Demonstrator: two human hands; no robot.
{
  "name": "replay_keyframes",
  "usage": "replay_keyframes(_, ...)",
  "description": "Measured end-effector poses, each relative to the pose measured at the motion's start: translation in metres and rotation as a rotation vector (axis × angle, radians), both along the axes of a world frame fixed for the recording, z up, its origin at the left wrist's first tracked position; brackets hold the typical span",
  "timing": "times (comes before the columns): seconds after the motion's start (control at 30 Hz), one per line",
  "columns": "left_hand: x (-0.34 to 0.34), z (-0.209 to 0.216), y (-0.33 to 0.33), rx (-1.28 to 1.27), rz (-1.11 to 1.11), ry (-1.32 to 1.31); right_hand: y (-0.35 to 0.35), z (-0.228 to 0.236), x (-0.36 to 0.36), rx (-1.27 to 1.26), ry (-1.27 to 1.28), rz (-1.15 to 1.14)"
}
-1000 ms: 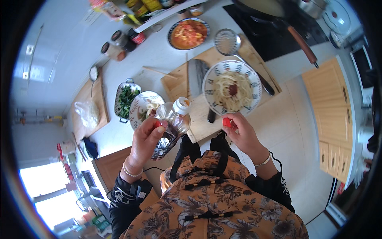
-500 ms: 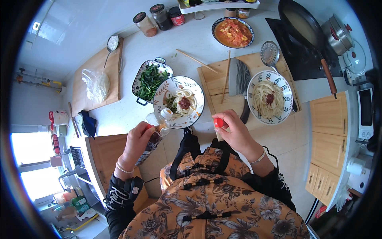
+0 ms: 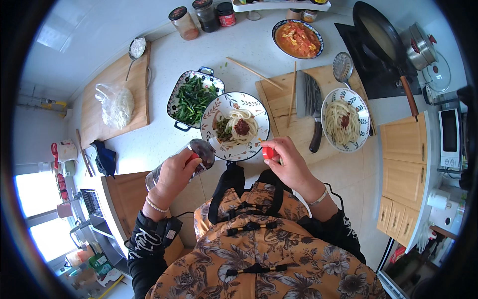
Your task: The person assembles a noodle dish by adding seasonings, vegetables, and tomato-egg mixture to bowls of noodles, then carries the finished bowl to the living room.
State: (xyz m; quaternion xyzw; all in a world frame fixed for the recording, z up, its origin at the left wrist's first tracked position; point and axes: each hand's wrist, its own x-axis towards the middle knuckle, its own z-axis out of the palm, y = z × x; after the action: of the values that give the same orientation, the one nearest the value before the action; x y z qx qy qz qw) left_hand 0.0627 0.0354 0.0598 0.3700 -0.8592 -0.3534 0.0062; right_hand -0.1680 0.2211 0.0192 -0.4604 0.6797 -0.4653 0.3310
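My left hand (image 3: 175, 172) is wrapped round a clear bottle of dark liquid (image 3: 201, 153). The bottle is tilted, its white mouth over the near left rim of a patterned bowl (image 3: 209, 113). In that bowl lie white noodles (image 3: 242, 118), a dollop of dark red sauce (image 3: 242, 126) and chopped greens (image 3: 222, 130). Between the fingertips of my right hand (image 3: 289, 162) is a red bottle cap (image 3: 269, 152), held just right of the bowl. A second bowl of noodles (image 3: 347, 123) topped with red sauce stands to the right.
A dish of cooked greens (image 3: 193, 101) touches the bowl's left side. A cleaver (image 3: 310, 99) and a chopstick (image 3: 293, 94) lie on the cutting board (image 3: 279, 104), beside a skimmer (image 3: 342, 67). Tomato and egg (image 3: 298, 40), jars (image 3: 205, 15) and a wok (image 3: 378, 32) stand farther back.
My left hand has tipped the bottle further over, so the dark liquid now fills its neck end. My right hand still holds the cap. The view has shifted slightly.
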Motion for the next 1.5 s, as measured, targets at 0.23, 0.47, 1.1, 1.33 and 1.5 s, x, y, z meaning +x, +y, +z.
replay_keyframes(0.23, -0.001, -0.006, -0.003, 0.031, -0.008, 0.024, 0.002, 0.002, 0.002, 0.014, 0.002, -0.026)
replay_keyframes(0.47, 0.001, -0.01, -0.005, 0.067, 0.023, 0.02, 0.003, -0.003, 0.003, -0.006, -0.015, -0.031)
replay_keyframes(1.1, -0.003, -0.007, -0.003, 0.029, -0.016, 0.007, -0.013, -0.003, 0.005, -0.03, 0.023, 0.005)
replay_keyframes(1.33, 0.0, -0.01, -0.003, 0.087, 0.004, 0.03, -0.037, -0.008, 0.016, -0.018, 0.082, 0.095)
replay_keyframes(1.5, 0.0, -0.011, -0.004, 0.053, -0.021, -0.002, -0.048, -0.017, 0.02, -0.039, 0.101, 0.082)
